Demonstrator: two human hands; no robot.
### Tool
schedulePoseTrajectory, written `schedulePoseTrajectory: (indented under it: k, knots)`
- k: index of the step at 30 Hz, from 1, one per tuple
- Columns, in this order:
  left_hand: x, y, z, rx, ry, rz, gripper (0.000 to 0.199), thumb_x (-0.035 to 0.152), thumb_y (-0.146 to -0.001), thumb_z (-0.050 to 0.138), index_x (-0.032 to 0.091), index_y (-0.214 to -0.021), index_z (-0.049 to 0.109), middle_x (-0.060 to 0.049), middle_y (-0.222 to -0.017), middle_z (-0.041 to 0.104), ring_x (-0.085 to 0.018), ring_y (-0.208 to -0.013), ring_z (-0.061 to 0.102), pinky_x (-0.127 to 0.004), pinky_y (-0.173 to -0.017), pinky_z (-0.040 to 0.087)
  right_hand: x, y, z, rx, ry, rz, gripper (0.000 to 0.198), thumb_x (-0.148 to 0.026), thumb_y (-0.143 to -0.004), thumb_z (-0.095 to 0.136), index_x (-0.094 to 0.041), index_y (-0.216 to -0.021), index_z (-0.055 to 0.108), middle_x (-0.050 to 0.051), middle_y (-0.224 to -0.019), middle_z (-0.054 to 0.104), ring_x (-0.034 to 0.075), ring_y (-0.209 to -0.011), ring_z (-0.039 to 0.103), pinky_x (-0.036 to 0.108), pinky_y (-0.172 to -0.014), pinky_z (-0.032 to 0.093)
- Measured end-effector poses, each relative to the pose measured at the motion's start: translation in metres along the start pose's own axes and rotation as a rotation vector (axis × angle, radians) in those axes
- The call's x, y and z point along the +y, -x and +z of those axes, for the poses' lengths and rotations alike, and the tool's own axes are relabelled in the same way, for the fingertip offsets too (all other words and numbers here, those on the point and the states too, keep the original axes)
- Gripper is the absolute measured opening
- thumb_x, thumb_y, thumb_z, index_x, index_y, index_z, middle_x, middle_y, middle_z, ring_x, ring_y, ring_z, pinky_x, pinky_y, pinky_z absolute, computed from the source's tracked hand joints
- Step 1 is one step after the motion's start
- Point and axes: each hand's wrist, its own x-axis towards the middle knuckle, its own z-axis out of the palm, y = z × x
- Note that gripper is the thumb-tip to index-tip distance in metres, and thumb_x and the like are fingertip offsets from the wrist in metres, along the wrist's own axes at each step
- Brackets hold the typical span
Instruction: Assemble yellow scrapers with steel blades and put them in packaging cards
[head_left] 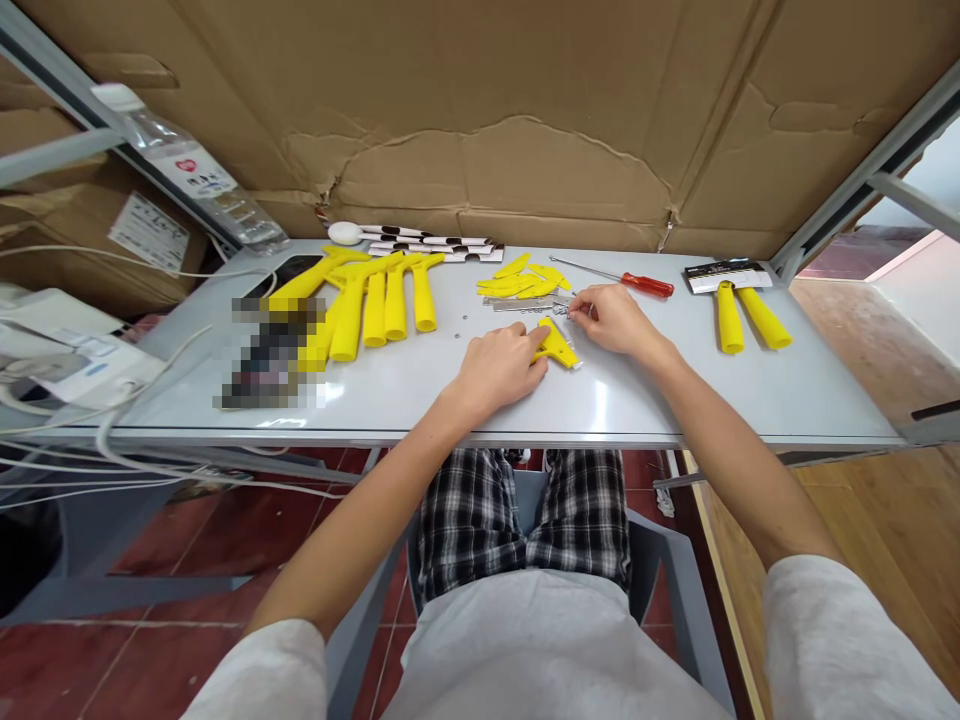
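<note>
My left hand (501, 368) is closed over a yellow plastic scraper (559, 346) lying on the table, its flared head pointing to the right. Its handle is mostly hidden under my fingers. To the right of it, the fingertips of my right hand (613, 318) are pinched together beside small metal screws (559, 311); whatever is between them is too small to make out. Just behind are flat metal blades (517, 303) and a loose pile of yellow plastic covers (521, 282). A red-handled screwdriver (646, 285) rests behind my right hand.
Several yellow scraper handles (386, 305) stand at the left, near a blurred dark object (270, 360). At right are two yellow handles (750, 318) under a black-and-white card (726, 275). A bottle (199, 175) leans at back left; a cardboard wall (487, 100) closes the rear.
</note>
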Motion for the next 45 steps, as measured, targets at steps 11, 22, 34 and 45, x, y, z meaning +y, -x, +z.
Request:
schedulePoseTrajectory:
  k: [11, 22, 34, 45]
  knots:
    - [0.002, -0.003, -0.002, 0.004, -0.060, -0.009, 0.052, 0.023, -0.102, 0.050, 0.014, -0.151, 0.065, -0.021, -0.131, 0.076, -0.042, -0.113, 0.078, -0.050, -0.090, 0.059, 0.001, 0.001, -0.002, 0.023, -0.046, -0.008, 0.025, -0.027, -0.095, 0.063, -0.016, -0.107, 0.082, 0.008, -0.110, 0.078, 0.015, -0.091, 0.062, 0.030, -0.090, 0.047]
    - [-0.006, -0.004, -0.007, 0.028, 0.092, -0.019, 0.061, 0.029, -0.100, 0.057, 0.020, -0.160, 0.065, -0.018, -0.138, 0.077, -0.040, -0.121, 0.076, -0.052, -0.102, 0.060, -0.007, 0.001, -0.012, 0.054, -0.135, -0.020, 0.024, -0.026, -0.097, 0.063, -0.015, -0.103, 0.083, 0.007, -0.104, 0.078, 0.012, -0.084, 0.063, 0.029, -0.089, 0.047]
    - [-0.017, -0.010, -0.007, 0.073, 0.386, 0.009, 0.074, 0.024, -0.093, 0.061, 0.017, -0.167, 0.062, -0.013, -0.163, 0.070, -0.037, -0.152, 0.064, -0.046, -0.128, 0.049, -0.004, 0.001, -0.012, 0.118, -0.204, -0.069, 0.032, -0.038, -0.097, 0.063, -0.014, -0.103, 0.083, 0.009, -0.104, 0.077, 0.013, -0.086, 0.064, 0.031, -0.087, 0.050]
    - [-0.021, -0.015, -0.004, 0.123, 0.803, 0.049, 0.020, 0.014, -0.083, 0.063, 0.018, -0.101, 0.070, -0.004, -0.098, 0.073, -0.022, -0.090, 0.067, -0.033, -0.084, 0.054, -0.008, 0.002, -0.008, 0.081, -0.305, -0.142, 0.029, -0.037, -0.096, 0.067, -0.015, -0.106, 0.084, 0.009, -0.108, 0.075, 0.012, -0.092, 0.065, 0.031, -0.093, 0.054]
